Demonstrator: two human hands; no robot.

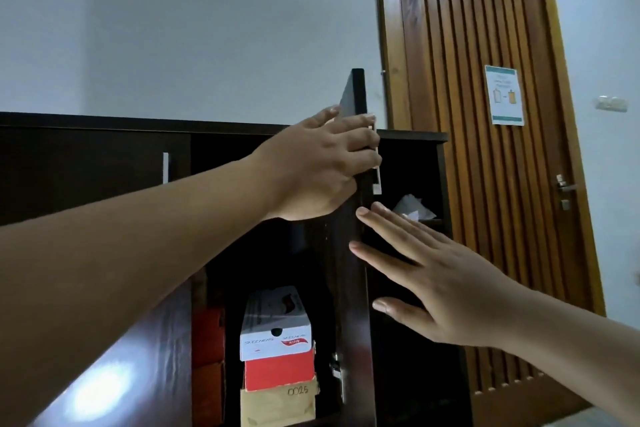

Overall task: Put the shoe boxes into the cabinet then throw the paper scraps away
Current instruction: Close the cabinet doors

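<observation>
A dark brown cabinet (86, 163) stands against the wall with its right door (353, 97) swung out edge-on toward me. My left hand (318, 163) grips the door's edge near the top, fingers wrapped around it by the white handle. My right hand (433, 281) is flat and open, fingers spread, against the door's outer face lower down. Inside the cabinet a white shoe box (277, 333) sits on a red shoe box (277, 373), which rests on a brown cardboard box (277, 406). Orange-red boxes (207, 336) stand to their left. Crumpled white paper scraps (412, 208) lie on the cabinet's right open shelf.
A slatted wooden room door (485, 184) with a posted notice (504, 95) and a metal handle (564, 187) stands to the right of the cabinet. A light switch (611, 103) is on the wall at far right. The cabinet's left door (93, 340) is shut.
</observation>
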